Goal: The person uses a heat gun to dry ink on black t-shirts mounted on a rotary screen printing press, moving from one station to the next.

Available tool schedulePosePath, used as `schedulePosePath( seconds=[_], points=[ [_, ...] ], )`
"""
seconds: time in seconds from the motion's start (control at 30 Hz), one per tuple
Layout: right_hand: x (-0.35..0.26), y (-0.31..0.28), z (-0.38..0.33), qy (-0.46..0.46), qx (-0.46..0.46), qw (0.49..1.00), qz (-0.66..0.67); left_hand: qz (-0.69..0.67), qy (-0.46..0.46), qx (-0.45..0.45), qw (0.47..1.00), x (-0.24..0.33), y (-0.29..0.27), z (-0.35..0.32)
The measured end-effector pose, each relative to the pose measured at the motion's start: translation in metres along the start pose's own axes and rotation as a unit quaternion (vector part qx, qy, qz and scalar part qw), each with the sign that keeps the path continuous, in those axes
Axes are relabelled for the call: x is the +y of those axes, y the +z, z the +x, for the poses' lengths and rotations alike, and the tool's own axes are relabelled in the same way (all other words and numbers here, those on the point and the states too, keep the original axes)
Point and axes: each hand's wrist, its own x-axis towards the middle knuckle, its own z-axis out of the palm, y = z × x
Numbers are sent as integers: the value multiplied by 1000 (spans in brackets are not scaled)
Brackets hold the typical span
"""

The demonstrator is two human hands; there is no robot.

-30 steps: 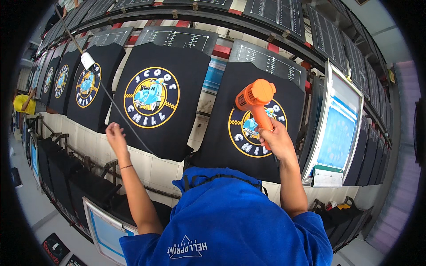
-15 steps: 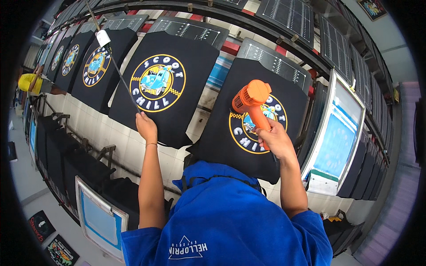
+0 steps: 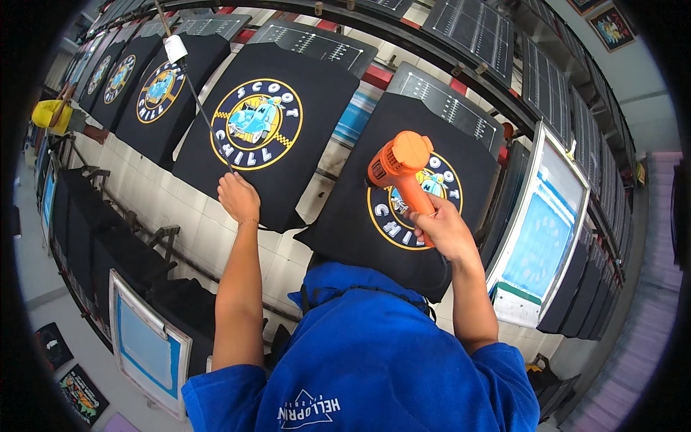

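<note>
My right hand [image 3: 448, 229] is wrapped round the handle of an orange hair dryer [image 3: 410, 169], which hangs over the round scooter print of a black T-shirt [image 3: 345, 201]. The dryer's body hides part of that print. Farther left, my left hand [image 3: 239, 197] is closed on a dark cord [image 3: 201, 108] at the near edge of a second black T-shirt [image 3: 313, 101] with the same print. From my fingers the cord runs up across this shirt to a white socket [image 3: 174, 49] hanging at the upper left.
More printed black shirts [image 3: 140, 97] lie in a row on the left, with a person in a yellow top [image 3: 52, 115] beyond. A framed blue screen [image 3: 540, 230] leans at the right; another screen [image 3: 147, 349] stands lower left. Bare grey boards [image 3: 471, 36] line the far side.
The dryer has shifted slightly left over the print. My left hand, still on the cord, lies closer to the second shirt's near edge. The whole view has tilted a little.
</note>
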Motion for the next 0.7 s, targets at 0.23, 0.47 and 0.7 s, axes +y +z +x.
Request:
schedulePosePath(
  seconds=[0.23, 0.47, 0.7],
  points=[
    [1, 3, -6, 11, 10, 1000, 1, 3, -3, 5, 1000, -1, 0, 1],
    [5, -4, -16, 17, 40, 998, -52, 11, -4, 2, 1000, 1, 1, 2],
    [10, -12, -29, 8, 90, 995, -41, 15, 3, 5, 1000, 2, -2, 2]
  ],
)
